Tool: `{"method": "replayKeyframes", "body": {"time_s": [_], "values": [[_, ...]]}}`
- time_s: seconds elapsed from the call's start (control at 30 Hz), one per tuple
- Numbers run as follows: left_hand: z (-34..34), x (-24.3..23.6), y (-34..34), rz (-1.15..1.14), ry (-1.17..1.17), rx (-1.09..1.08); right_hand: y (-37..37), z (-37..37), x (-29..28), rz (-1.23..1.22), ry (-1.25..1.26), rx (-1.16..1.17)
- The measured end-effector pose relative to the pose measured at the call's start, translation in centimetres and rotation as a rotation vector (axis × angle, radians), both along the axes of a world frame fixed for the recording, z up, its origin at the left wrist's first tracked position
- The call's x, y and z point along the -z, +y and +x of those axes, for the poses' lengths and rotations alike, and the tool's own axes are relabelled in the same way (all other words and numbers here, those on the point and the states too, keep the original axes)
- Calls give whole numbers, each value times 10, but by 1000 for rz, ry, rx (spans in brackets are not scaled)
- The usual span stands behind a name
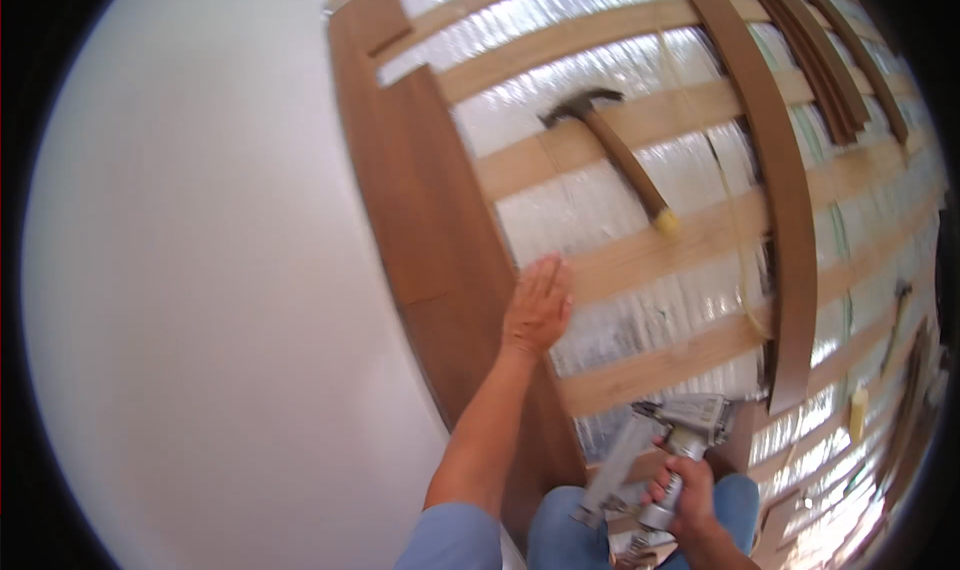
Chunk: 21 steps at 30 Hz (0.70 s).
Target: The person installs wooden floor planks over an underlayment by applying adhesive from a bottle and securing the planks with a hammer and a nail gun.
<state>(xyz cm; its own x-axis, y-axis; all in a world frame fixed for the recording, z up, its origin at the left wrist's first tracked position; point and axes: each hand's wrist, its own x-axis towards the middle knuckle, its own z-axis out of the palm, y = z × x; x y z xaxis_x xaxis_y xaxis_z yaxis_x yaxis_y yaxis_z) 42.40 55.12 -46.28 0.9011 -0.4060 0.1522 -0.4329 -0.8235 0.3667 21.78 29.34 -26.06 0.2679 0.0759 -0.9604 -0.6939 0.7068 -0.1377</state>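
Observation:
My left hand (538,308) lies flat with its fingers stretched out, along the right edge of the laid brown floorboards (415,200). Its fingertips reach toward a pale wooden batten (660,248). Low in the picture, by my knees, my right hand (694,498) is wrapped round the grip of a silver pneumatic nail gun (700,412). The gun's long magazine slants down to the left. A claw hammer (628,162) with a wooden handle and a yellow end rests across the battens, beyond my left hand.
A white wall (200,270) borders the floorboards on the left. Shiny silver sheeting (650,305) shows between the battens. One loose brown board (775,180) crosses them on the right, with a stack of boards (815,55) farther back. A second hammer (897,320) lies at far right.

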Motion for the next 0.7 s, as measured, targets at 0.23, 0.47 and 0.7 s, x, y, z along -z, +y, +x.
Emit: {"method": "replayKeyframes", "body": {"time_s": [0.23,0.47,0.7], "values": [[1,4,-1,78,76,-31,106,-9,27,6,74,316],[6,1,-1,74,52,-26,152,17,34,51,161,324],[4,3,-1,108,60,-21,167,32,37,41,225,315]]}}
